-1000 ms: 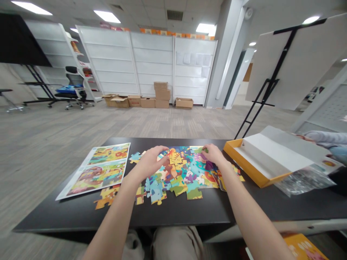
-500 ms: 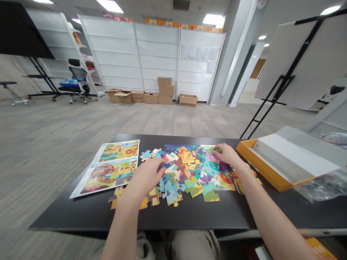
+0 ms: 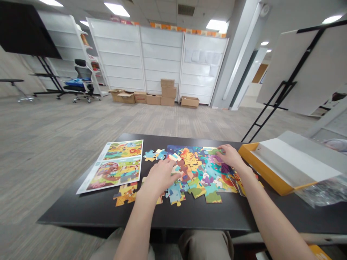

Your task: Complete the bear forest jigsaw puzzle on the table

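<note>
My left hand (image 3: 162, 175) lies palm down over loose jigsaw pieces, its fingers stretched out and slightly spread, with several pieces partly covered. At the upper right of the colourful puzzle picture (image 3: 208, 169), my right hand (image 3: 230, 157) has thumb and fingers curled round a puzzle piece with green on it, mostly hidden. Loose pieces overlap the picture's left and lower parts, among them a green one (image 3: 213, 194) and a blue one (image 3: 175, 194). Yellow pieces (image 3: 126, 193) sit left of my left wrist, and blue pieces (image 3: 155, 155) beyond that hand.
A printed sheet (image 3: 114, 166) with two farm and animal pictures lies on the black table (image 3: 89, 213) at left. On the right stand an open yellow box (image 3: 271, 169) and clear plastic wrapping (image 3: 317, 189). Cardboard boxes (image 3: 168, 92) line the shelves behind.
My left hand has moved right across the loose pieces, uncovering the yellow ones at its left. My right hand stays at the picture's upper right. The whole view has shifted slightly.
</note>
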Demonstrator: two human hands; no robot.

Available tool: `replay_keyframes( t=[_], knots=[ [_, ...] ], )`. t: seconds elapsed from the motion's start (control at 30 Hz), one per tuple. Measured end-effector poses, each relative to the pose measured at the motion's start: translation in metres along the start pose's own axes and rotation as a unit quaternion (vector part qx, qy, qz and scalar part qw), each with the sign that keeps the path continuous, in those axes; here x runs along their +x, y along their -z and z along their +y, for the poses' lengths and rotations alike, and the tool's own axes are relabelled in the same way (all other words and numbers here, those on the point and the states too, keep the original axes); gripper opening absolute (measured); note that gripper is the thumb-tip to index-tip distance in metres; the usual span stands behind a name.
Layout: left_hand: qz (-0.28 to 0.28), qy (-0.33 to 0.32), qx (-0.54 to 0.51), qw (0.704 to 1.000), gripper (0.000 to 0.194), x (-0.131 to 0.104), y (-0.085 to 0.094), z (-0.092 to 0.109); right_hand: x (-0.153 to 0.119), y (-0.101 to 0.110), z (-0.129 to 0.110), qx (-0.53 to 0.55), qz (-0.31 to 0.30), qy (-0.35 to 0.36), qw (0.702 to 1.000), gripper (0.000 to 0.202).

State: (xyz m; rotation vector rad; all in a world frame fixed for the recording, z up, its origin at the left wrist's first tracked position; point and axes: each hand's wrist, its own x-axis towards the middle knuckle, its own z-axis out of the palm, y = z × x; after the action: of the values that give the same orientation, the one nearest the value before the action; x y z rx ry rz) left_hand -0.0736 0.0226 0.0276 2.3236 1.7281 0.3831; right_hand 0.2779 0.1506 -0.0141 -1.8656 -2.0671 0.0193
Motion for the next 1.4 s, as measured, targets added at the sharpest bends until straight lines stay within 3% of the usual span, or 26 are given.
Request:
replay_keyframes(
  t=[0.1,0.33,0.57,0.67,0.8,0.9,1.0,1.2,1.4],
  knots=[
    [-0.004,0.002,-0.012,1.000,0.038,0.000,-0.001,0.002,-0.002,0.005,-0.006,0.010,0.016,-0.001,1.000,0.026],
    [-0.015,0.009,0.006,1.000,0.033,0.003,-0.002,0.003,-0.005,0.012,-0.018,0.010,0.034,-0.004,0.999,0.023],
    [-0.011,-0.025,-0.002,1.000,0.037,0.005,-0.006,-0.002,-0.008,0.016,-0.024,0.012,0.046,0.001,0.999,0.022],
    [0.003,-0.049,-0.014,0.999,0.030,0.004,-0.004,0.010,-0.010,0.021,-0.028,0.017,0.051,0.003,0.999,0.022],
    [-0.012,-0.115,-0.051,0.992,0.021,0.001,-0.006,0.042,-0.011,0.025,-0.032,0.026,0.055,0.005,0.998,0.023],
    [-0.036,-0.181,-0.076,0.980,0.046,0.000,-0.017,0.068,-0.011,0.024,-0.032,0.027,0.055,0.012,0.998,0.023],
    [-0.065,-0.200,-0.077,0.975,0.062,0.000,-0.029,0.083,-0.010,0.022,-0.031,0.026,0.055,0.012,0.998,0.023],
    [-0.072,-0.207,-0.069,0.973,0.055,0.000,-0.040,0.087,-0.010,0.020,-0.032,0.022,0.056,0.013,0.998,0.022],
    [-0.050,-0.219,-0.168,0.960,0.058,-0.003,-0.027,0.080,-0.009,0.020,-0.029,0.037,0.066,0.019,0.997,0.022]
  ],
)
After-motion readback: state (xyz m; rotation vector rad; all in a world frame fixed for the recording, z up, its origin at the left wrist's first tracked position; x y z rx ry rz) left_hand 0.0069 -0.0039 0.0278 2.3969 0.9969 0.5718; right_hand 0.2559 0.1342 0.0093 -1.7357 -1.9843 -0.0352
